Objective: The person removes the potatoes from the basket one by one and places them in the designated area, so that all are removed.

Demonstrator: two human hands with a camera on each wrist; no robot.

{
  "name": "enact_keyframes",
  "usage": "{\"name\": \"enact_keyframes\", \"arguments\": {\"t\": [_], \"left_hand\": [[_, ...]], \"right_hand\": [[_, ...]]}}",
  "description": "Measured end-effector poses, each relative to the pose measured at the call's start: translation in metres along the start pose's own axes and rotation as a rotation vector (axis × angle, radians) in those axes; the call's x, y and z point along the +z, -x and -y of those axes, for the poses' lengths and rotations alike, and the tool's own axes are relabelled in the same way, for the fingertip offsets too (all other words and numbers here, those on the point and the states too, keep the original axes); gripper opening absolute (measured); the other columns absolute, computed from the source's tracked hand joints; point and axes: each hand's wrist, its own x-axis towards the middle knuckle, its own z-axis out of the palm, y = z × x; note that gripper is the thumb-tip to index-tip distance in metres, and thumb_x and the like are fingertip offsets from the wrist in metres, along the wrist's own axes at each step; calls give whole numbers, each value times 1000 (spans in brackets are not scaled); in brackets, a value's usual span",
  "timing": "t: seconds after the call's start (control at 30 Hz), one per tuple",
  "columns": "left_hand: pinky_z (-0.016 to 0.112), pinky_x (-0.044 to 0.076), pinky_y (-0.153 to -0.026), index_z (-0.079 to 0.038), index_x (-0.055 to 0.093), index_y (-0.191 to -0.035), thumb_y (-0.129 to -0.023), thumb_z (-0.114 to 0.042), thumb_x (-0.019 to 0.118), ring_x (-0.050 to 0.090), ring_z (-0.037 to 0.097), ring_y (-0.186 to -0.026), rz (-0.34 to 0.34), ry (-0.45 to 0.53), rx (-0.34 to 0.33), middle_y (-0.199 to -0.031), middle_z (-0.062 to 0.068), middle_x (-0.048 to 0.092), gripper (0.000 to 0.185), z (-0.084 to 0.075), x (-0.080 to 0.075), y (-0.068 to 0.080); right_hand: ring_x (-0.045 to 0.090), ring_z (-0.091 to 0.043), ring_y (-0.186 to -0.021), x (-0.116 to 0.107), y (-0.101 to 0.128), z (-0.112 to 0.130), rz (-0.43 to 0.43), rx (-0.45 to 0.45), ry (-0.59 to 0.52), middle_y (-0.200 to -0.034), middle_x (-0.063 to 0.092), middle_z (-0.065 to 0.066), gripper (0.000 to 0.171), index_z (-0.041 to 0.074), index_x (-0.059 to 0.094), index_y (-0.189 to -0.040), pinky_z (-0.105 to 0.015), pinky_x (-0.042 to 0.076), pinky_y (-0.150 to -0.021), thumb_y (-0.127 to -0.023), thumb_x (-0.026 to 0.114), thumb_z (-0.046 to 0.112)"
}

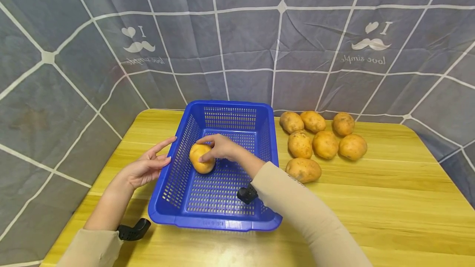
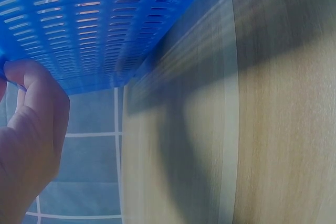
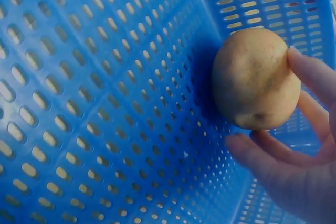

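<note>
Inside the blue plastic basket (image 1: 222,222), my right hand (image 1: 222,148) grips a yellow-brown potato (image 1: 202,164) near the left wall. Thumb and fingers spread around its side, and in the right wrist view the potato (image 3: 254,80) sits close over the slotted floor, its far side uncovered. My left hand (image 1: 142,170) holds the basket's left rim from outside, two fingertips showing at the edge. From the left wrist view, the bent left hand (image 2: 34,124) meets the rim beside the slotted outer wall (image 2: 89,30); its other fingertips are partly hidden there.
Several potatoes (image 1: 325,145) lie grouped on the wooden table (image 1: 393,201) to the right of the basket. A grey curtain (image 1: 248,44) with white lines hangs behind the table and along its sides. Black wrist cameras (image 1: 134,230) stick out from both sleeves.
</note>
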Motion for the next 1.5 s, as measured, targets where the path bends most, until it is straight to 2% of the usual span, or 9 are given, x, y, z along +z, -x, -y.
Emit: {"name": "enact_keyframes", "arguments": {"t": [0.13, 0.27, 0.57, 0.73, 1.0, 1.33, 1.5], "left_hand": [[38, 51, -86, -25, 52, -132, -96, 11, 32, 61, 27, -104, -9, 3, -3, -118, 14, 57, 54, 0, 0, 0], [38, 51, -86, -25, 51, -132, -96, 11, 31, 61, 27, -104, -11, 6, -5, -118, 14, 57, 54, 0, 0, -1], [39, 51, -86, -25, 52, -132, -96, 11, 31, 61, 28, -104, -17, 2, -2, -118, 14, 57, 54, 1, -1, 0], [39, 51, -86, -25, 52, -131, -96, 11, 32, 61, 28, -104, -18, -4, -2, -118, 14, 58, 54, 1, -1, 0], [39, 51, -87, -24, 51, -132, -96, 10, 35, 60, 27, -105, 6, -11, 10, -119, 15, 57, 52, 1, 0, -1], [38, 51, -86, -24, 51, -132, -96, 10, 35, 60, 27, -104, 10, -12, 14, -119, 15, 57, 52, 1, 0, -1], [39, 51, -86, -24, 51, -132, -96, 10, 35, 61, 28, -105, 0, -9, 7, -119, 15, 57, 52, 1, -1, 0]], "right_hand": [[53, -17, -86, 2, 1, 1, 20, 11, -32, -114, 54, -12, 57, 15, 60, -126, -32, 53, -66, -73, 80, 9], [53, -16, -85, 3, 2, 2, 22, 14, -34, -115, 54, -10, 57, 16, 60, -125, -34, 56, -66, -72, 80, 9], [51, -17, -83, 2, 3, 1, 120, -62, 31, -111, 52, -7, 56, 15, 61, -120, -28, 51, -57, -69, 81, 4], [52, -16, -82, 4, 4, 0, 123, -46, 36, -110, 51, -6, 58, 16, 60, -121, -27, 51, -56, -68, 82, 6], [55, -15, -71, 2, 5, 2, 156, 9, 27, -92, 57, -8, 60, 17, 62, -117, -29, 50, -53, -62, 85, 4], [55, -17, -81, -7, 10, 7, 131, 17, -50, -99, 55, -11, 60, 16, 63, -117, -26, 53, -56, -62, 84, 1], [56, -19, -82, -9, 16, 9, 157, 3, -106, -97, 57, -13, 60, 14, 62, -118, -28, 55, -60, -63, 82, -2]]}}
